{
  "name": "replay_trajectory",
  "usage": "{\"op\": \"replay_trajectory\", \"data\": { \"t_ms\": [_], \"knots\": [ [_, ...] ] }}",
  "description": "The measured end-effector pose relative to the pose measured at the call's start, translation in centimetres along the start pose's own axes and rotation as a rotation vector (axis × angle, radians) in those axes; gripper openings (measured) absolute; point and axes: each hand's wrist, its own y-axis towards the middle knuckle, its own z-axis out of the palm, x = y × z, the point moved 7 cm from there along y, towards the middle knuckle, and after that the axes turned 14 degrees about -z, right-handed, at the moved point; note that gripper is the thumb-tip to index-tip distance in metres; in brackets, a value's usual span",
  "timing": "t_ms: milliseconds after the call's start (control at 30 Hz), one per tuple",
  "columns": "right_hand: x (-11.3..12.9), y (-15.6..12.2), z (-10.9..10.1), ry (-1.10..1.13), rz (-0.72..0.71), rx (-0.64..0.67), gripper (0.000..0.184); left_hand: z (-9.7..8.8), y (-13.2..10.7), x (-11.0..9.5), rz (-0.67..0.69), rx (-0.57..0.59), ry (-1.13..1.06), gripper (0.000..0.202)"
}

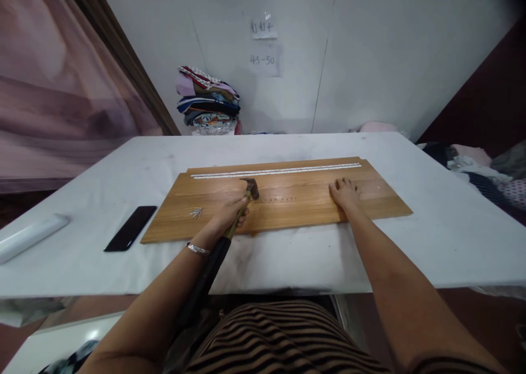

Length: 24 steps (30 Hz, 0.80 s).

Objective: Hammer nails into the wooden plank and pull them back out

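One hammer (251,188), dark metal head down at the board (312,212) near its middle, too close to tell whether touching. Gripped high by the left hand (228,216), fingers closed round the pale wooden shaft just under the head, the long dark lower grip trailing back beside the forearm. Bracelet (198,248) on that wrist. Judged head-heavy and stiff, hard steel on top, wood below. Probably easy to steer in so short a hold. Probably more swing from a hold lower down on the dark grip, which looks less slippery than bare wood.

Right hand (344,192) flat on the board off to the right, palm down, fingers spread, holding nothing. Between the two hands, a short row of dots (280,200) in the wood just right of the hammer head, nails or marks, too small to tell. Left of the hammer, a small fan of loose nails (196,213) on the board. Along the far edge, a white strip (275,171), ruler-like.

Board lying flat on the white table (431,242). Phone (130,228) just left of the board, a white bar (28,236) farther left near the table edge. Behind, against the wall, a stack of folded cloth (207,103), with two paper notes (265,59) stuck above it
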Motion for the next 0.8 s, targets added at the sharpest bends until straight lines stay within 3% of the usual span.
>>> {"op": "replay_trajectory", "data": {
  "t_ms": [533, 800],
  "knots": [
    [0.0, 0.0, -0.1, -0.004, 0.009, 0.007, 0.05, -0.1, 0.2, 0.1, 0.005, 0.005, 0.003, 0.031],
    [0.3, -0.3, -0.8, 0.032, 0.027, 0.026, 0.048, -0.1, -0.2, -1.5, 0.082, 0.046, -0.003, 0.03]
  ]
}}
